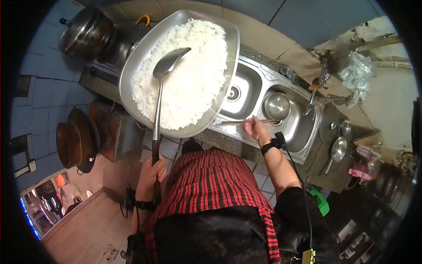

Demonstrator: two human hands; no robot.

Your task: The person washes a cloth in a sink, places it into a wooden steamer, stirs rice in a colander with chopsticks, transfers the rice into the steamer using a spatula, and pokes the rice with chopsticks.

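1. White cooked-looking rice grains (198, 92) are heaped in a large silver mesh basket with rounded corners (129, 83), ahead of both hands, left of the steel double-basin sink (241, 90).
2. A long metal spatula with a dark grip (158, 112) is held by the grip in the left hand (151, 173), fingers closed round it.
3. Key relation: rice lies directly forward of the left hand. Spatula's long axis is run almost straight away from the body, across the basket's near rim; its broad head is angled rightward above the rice.
4. Thin reddish-brown chopsticks (269, 121) are held in the right hand (256, 130), fingers drawn together. They are laid sideways over the sink's near side, one end towards the basket, the other near a small round metal bowl (277, 105) in the right basin.
5. Nearer hand: rice is reached by the left through the spatula; for bare hands, hard to call, view bent by the lens.
6. Hidden: basket underside and its support, most of the speckled stone tabletop (235, 140) beneath. Spatula head resting on rice or held just above: cannot be told. Chopstick count unclear. Corners blacked out by the round lens.
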